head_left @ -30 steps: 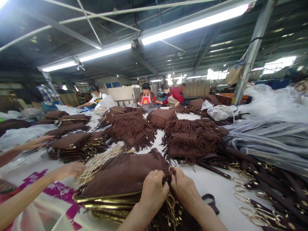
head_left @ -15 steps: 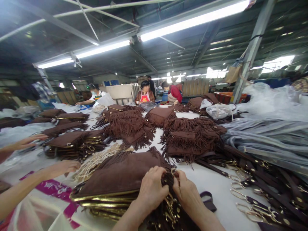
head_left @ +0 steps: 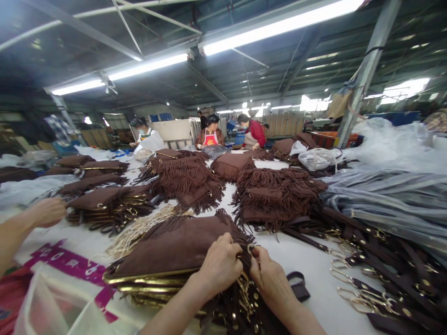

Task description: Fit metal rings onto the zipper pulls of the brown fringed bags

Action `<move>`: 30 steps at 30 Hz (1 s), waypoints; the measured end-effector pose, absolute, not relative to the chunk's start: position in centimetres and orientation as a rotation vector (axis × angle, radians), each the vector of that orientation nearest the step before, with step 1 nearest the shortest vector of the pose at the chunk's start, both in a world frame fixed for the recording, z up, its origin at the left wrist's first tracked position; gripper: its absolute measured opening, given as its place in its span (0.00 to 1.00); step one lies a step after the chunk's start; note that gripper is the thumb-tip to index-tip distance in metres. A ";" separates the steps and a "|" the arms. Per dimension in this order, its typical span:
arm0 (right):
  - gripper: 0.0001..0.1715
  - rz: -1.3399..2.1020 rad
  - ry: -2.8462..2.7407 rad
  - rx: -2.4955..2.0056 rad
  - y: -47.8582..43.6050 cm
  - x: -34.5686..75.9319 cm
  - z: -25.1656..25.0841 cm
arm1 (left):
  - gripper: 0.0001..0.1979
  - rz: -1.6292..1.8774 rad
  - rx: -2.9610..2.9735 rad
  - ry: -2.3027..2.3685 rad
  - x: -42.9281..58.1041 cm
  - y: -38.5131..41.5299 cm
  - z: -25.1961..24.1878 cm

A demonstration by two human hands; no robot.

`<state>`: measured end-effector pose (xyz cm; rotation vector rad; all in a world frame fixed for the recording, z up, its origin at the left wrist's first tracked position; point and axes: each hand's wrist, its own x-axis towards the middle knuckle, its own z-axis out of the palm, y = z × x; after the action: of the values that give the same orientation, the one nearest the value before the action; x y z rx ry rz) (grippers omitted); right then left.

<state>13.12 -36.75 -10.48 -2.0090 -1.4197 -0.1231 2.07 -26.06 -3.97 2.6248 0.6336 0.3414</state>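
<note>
Taking the stack of brown fringed bags (head_left: 174, 253) at the near edge of the white worktop (head_left: 307, 260) as the landmark: far to its left a co-worker's hand (head_left: 47, 211) hovers over the worktop, closed loosely, with a clear plastic bag printed in pink (head_left: 59, 288) lying below it, just left of the stack. Beyond the stack on the left sits a lower pile of flat brown bags with gold hardware (head_left: 104, 204), and a bundle of pale cords (head_left: 139, 228) lies touching the stack's far left side. The stack itself shows gold zipper edges along its near side and fringe along its far side. At its right corner the person's left hand (head_left: 220, 267) rests on the top bag, fingers curled down and pinching the bag's edge. Just to the right, almost touching it, the right hand (head_left: 270, 279) has its fingers pinched around a small gold ring (head_left: 250, 249) at that same corner, above a bunch of gold clasps (head_left: 249, 298). A dark strap loop (head_left: 298, 288) lies on the worktop just right of the right hand. Behind the stack to the right stands a heap of fringed bags (head_left: 275, 195), and farther right a long spread of dark straps with gold clips (head_left: 380, 270) runs along the worktop, with grey plastic-wrapped bundles (head_left: 391, 195) beyond them. Other people (head_left: 211, 135) work at the far end.
</note>
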 end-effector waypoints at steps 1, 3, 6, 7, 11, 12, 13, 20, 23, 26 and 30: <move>0.12 -0.117 -1.420 -2.009 -36.7 13.0 -10.4 | 0.10 0.348 2.580 0.628 2.0 -25.9 -3.8; 0.12 -0.121 -1.436 -1.994 -36.4 12.7 -10.2 | 0.10 0.388 2.498 0.620 1.9 -25.8 -3.7; 0.11 -0.190 -1.474 -1.961 -35.6 12.1 -10.1 | 0.10 0.457 2.416 0.636 1.7 -25.7 -3.7; 0.11 -0.216 -1.482 -1.956 -35.3 12.0 -10.2 | 0.09 0.472 2.394 0.645 1.6 -25.6 -3.8; 0.12 -0.279 -1.486 -1.958 -34.3 11.7 -10.6 | 0.07 0.517 2.327 0.652 1.5 -25.6 -4.1; 0.13 -0.288 -1.486 -1.963 -34.2 11.8 -10.7 | 0.07 0.525 2.314 0.643 1.5 -25.5 -4.2; 0.12 -0.293 -1.486 -1.971 -34.2 11.8 -10.8 | 0.07 0.531 2.304 0.633 1.6 -25.5 -4.3; 0.10 -0.225 -1.470 -2.061 -34.0 11.7 -11.3 | 0.07 0.584 2.283 0.611 1.8 -25.4 -5.2; 0.11 -0.155 -1.456 -2.098 -33.8 11.6 -11.2 | 0.07 0.596 2.273 0.593 1.8 -25.5 -5.4; 0.09 -0.067 -1.434 -2.130 -33.9 11.4 -10.9 | 0.07 0.603 2.271 0.587 2.0 -25.5 -5.6; 0.07 0.066 -1.387 -2.139 -34.1 11.1 -10.1 | 0.07 0.582 2.289 0.643 2.2 -25.5 -5.7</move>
<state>11.10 -34.14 -10.07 -2.1390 -1.3872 0.0658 2.21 -25.51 -5.69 2.2894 0.6432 0.5824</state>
